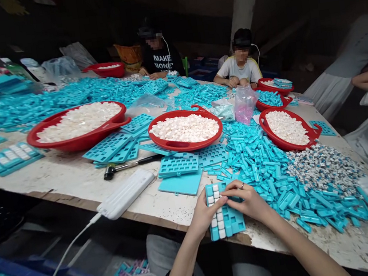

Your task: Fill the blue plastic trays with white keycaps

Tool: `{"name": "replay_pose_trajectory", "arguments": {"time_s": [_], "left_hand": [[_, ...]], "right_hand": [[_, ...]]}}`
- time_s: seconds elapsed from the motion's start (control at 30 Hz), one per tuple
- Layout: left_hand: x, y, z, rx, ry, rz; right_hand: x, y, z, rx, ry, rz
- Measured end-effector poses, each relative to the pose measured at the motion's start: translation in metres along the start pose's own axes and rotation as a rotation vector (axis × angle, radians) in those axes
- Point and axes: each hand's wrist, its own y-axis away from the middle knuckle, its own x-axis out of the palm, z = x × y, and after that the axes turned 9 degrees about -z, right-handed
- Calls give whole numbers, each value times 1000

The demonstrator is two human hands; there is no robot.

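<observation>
A blue plastic tray with a column of white tiles in its slots lies at the table's near edge. My left hand rests against its left side, fingers pressed on the white tiles. My right hand lies over its top, fingers curled down onto a blue piece. A heap of small blue plastic pieces spreads to the right of the tray. Several empty blue trays sit just beyond it.
Red basins of white tiles stand on the table. A small hammer and a white power bank with cable lie left. Printed tiles are heaped right. Two people sit opposite; another sits at right.
</observation>
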Motion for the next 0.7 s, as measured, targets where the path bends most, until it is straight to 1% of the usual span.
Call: {"name": "replay_pose_trajectory", "arguments": {"time_s": [0.13, 0.33, 0.5, 0.6, 0.7], "left_hand": [[1, 1, 1, -16, 24, -27], [4, 3, 1, -65, 87, -61], [3, 2, 1, -42, 58, -67], [2, 1, 4, -16, 34, -63], [2, 1, 8, -6, 57, -64]], "right_hand": [[0, 1, -1, -18, 0, 7], [3, 3, -3, -32, -10, -39], [5, 6, -3, -56, 28, -62], [5, 6, -1, -64, 50, -59], [6, 4, 3, -57, 54, -56]]}}
